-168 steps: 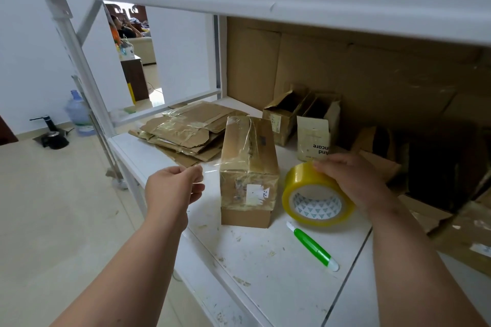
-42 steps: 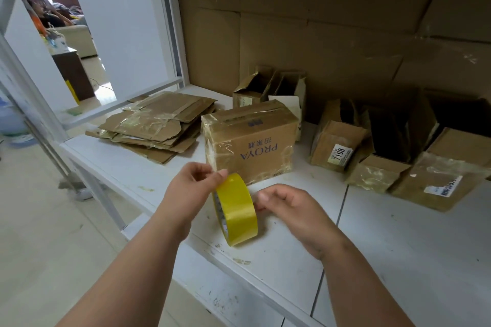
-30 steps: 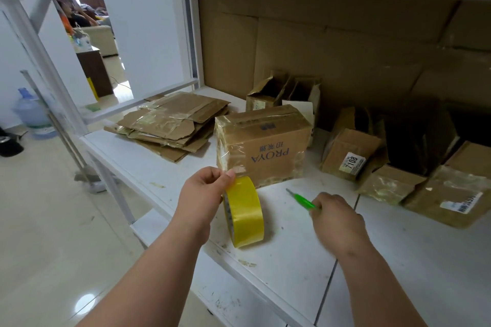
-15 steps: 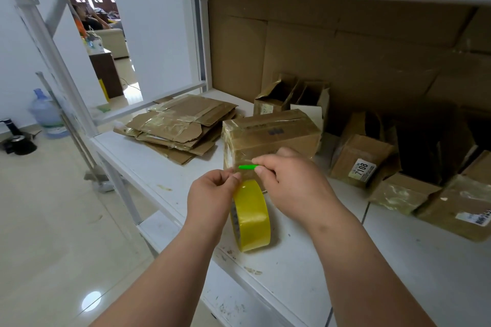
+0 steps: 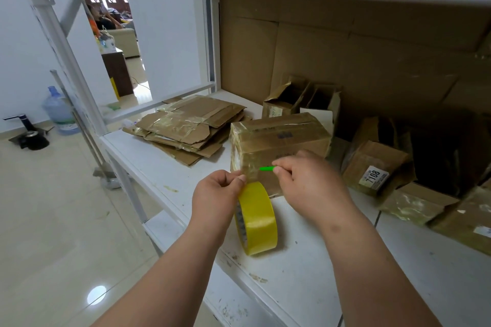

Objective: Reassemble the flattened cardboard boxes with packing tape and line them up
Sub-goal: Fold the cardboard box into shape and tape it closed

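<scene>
While the yellow tape roll [image 5: 257, 220] stood on edge near the front edge of the white shelf [image 5: 305, 279], the left hand [image 5: 216, 198] pinched the loose end of tape at the top of the roll between thumb and forefinger. The right hand [image 5: 308, 183] sat just beside it, fingers curled round a green cutter [image 5: 267, 168], whose tip poked out leftward toward the pulled tape. The two hands were close together, not touching, both right in front of the taped-up box [image 5: 279, 141].

That box stood closed behind the roll, glossy tape wrapped over its top and near end, its lower front hidden by the hands. Toward the left edge of the shelf lay the stack of flattened boxes [image 5: 190, 127], several sheets deep, streaked with old tape. Behind the taped box, against the cardboard backing [image 5: 345, 48], two small open boxes [image 5: 303, 99] stood side by side. Toward the right edge, a box with a 7108 label [image 5: 374, 164] leaned at a tilt, and further tape-wrapped boxes [image 5: 435, 207] lay beyond it by the right edge.

Off the shelf, on the floor to the left, a water jug [image 5: 59, 111] stood near the wall.
</scene>
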`<state>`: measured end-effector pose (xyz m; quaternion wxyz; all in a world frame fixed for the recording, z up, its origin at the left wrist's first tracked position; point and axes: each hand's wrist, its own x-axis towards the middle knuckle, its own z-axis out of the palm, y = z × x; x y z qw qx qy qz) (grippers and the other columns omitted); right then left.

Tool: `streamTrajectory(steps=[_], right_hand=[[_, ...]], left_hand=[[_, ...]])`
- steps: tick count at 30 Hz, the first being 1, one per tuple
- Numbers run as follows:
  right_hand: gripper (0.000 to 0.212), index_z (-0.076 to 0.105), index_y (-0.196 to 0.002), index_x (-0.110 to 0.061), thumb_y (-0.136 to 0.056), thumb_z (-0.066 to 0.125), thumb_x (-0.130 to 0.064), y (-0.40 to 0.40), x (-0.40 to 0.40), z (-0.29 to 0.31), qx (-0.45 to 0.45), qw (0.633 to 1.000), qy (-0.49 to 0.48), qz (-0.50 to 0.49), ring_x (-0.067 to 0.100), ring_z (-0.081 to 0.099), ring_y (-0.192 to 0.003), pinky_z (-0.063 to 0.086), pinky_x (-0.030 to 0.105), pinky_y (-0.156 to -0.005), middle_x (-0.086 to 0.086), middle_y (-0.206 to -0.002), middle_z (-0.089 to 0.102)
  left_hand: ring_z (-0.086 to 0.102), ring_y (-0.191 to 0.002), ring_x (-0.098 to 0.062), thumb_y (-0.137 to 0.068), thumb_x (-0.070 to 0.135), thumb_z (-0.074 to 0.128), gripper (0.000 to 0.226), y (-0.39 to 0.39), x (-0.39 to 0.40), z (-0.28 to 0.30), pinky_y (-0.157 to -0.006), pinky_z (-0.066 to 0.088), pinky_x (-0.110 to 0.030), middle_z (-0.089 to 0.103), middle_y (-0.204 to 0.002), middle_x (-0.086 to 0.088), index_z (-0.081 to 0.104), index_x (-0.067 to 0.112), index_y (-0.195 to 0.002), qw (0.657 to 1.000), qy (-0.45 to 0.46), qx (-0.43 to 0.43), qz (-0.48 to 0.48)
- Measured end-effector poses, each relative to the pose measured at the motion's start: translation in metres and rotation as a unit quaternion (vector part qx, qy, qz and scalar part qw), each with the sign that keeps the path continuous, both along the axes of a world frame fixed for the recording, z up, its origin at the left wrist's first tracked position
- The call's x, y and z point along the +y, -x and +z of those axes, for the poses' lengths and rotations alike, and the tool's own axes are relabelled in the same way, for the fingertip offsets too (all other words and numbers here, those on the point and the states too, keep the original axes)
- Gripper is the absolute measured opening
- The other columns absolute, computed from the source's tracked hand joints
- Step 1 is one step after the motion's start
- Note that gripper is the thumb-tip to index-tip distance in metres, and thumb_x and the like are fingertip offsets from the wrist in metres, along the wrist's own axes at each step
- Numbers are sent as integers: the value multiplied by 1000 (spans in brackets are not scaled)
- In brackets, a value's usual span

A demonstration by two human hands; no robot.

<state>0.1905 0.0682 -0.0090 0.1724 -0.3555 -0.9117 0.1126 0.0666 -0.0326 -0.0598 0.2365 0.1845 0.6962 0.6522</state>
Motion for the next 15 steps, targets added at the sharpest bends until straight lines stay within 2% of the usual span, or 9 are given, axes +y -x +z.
streamTrajectory(steps=[4, 6, 9, 13, 15], right_hand=[[26, 70, -112, -30, -99, 48, -35, -19, 20, -14, -3, 996, 66, -64, 23, 61, -99, 51, 34, -85, -1, -110, 66], [26, 70, -108, -26, -99, 47, -34, -29, 27, -26, -32, 990, 96, -98, 23, 62, -97, 51, 33, -85, 0, -109, 69], [29, 63, -121, -33, -100, 44, -35, -35, 29, -50, -110, 975, 138, -132, 21, 58, -114, 42, 33, -99, -5, -126, 64], [35, 58, -127, -39, -95, 46, -34, -35, 24, -66, -200, 962, 103, -156, 19, 53, -117, 34, 35, -95, -7, -126, 57], [36, 57, -130, -40, -95, 48, -38, -31, 22, -64, -148, 972, 87, -162, 21, 46, -124, 32, 37, -102, -5, -133, 50]], left_hand=[[68, -94, -8, -90, 16, 70, 24, 2, -1, -2, -74, 49, -25, 76, -96, 9, 65, 10, -67, 1000, -14, -24, -11], [69, -98, -12, -89, 15, 71, 27, 3, 0, -4, -83, 54, -34, 76, -95, 6, 66, 14, -62, 999, -25, -34, -20], [67, -103, -21, -86, 20, 75, 21, 3, 0, -5, -96, 53, -50, 74, -101, 6, 72, 17, -66, 999, -24, -30, -16], [64, -99, -28, -83, 26, 78, 18, -2, -3, -3, -92, 53, -55, 62, -104, -3, 72, 23, -66, 1000, -20, 15, 3], [64, -97, -30, -83, 26, 78, 17, -4, -4, -3, -91, 53, -56, 61, -103, -7, 73, 24, -67, 999, -25, 29, 0]])
